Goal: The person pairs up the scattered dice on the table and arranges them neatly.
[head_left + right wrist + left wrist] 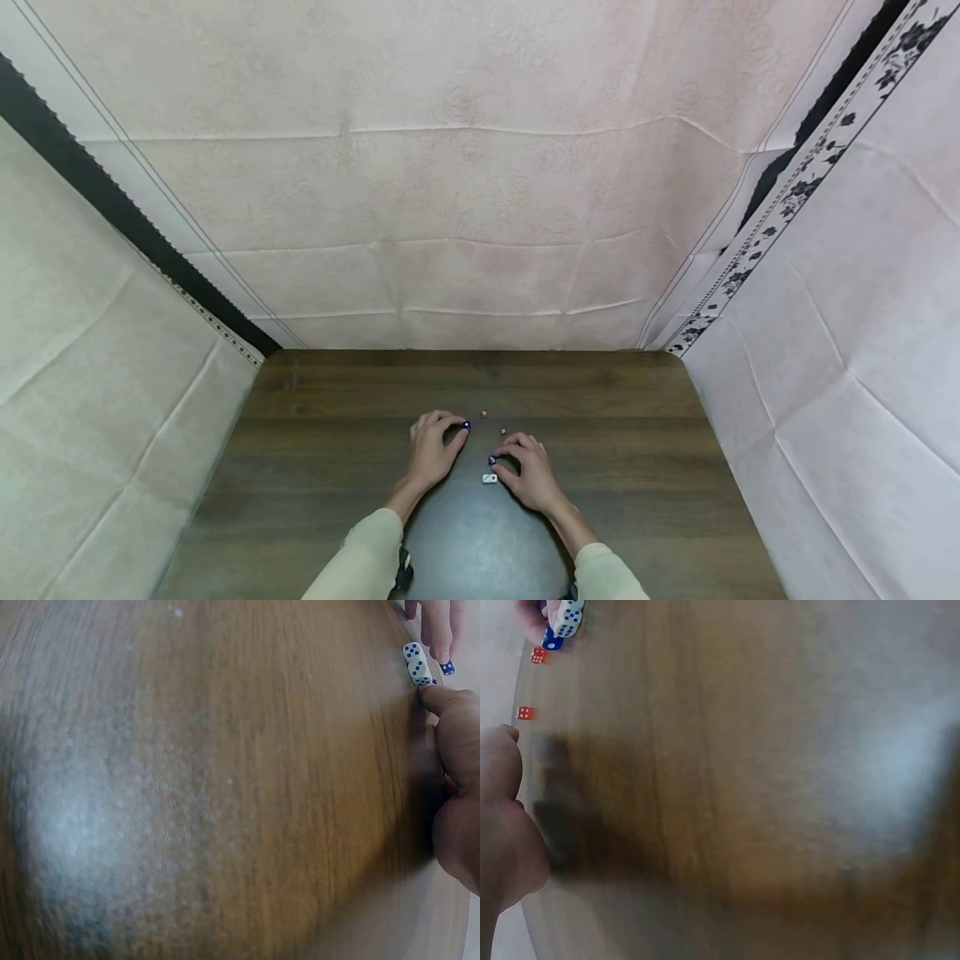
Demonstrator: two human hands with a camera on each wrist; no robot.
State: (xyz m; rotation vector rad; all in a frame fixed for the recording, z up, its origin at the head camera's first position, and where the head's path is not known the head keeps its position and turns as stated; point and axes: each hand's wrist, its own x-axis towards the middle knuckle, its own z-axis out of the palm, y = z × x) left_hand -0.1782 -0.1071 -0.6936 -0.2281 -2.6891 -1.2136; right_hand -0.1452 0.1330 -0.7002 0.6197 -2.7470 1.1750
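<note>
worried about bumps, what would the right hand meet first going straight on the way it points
Probably the left hand, near the blue die it holds, though depth is unclear.

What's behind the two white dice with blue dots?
Behind them in the head view is a blue cubic die, pinched by the right hand; two red dice lie farther back. The blue die's finger-covered faces can't be seen.

A hand could pass along the surface [315, 467] left of the left hand [431, 452] or right of the right hand [535, 479], but white dice [486, 479], red dice [503, 432] and pinched blue dice [492, 460] crowd the space between and just beyond them.
</note>
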